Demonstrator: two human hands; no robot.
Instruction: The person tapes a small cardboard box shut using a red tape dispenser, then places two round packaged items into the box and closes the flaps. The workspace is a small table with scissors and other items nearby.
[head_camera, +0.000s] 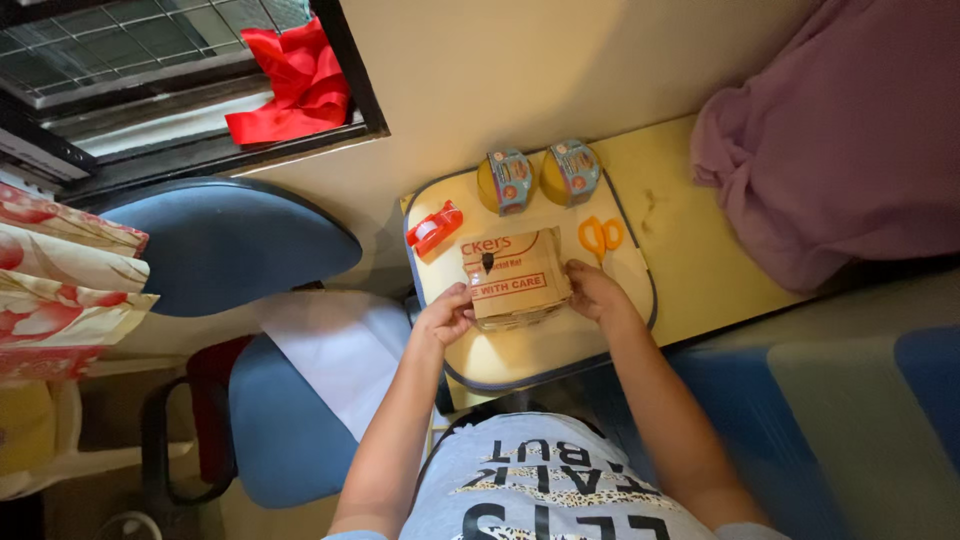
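The left hand (447, 313) grips the left side of a small cardboard box (515, 279), fingers curled against its edge. The right hand (592, 290) grips the right side of the same box, fingers closed on the cardboard. The box sits between both hands, near the middle of a pale mat with a dark border (560, 355), which lies on a yellow table (700, 250). Just beyond the box, orange-handled scissors (601, 236) lie to its right and a red tape dispenser (435, 228) lies to its left. Farther back, two rolls of tape (540, 177) stand side by side at the far edge of the mat. A purple cloth (840, 140) covers the right end of the table. A blue chair (240, 300) stands to the left of the table.
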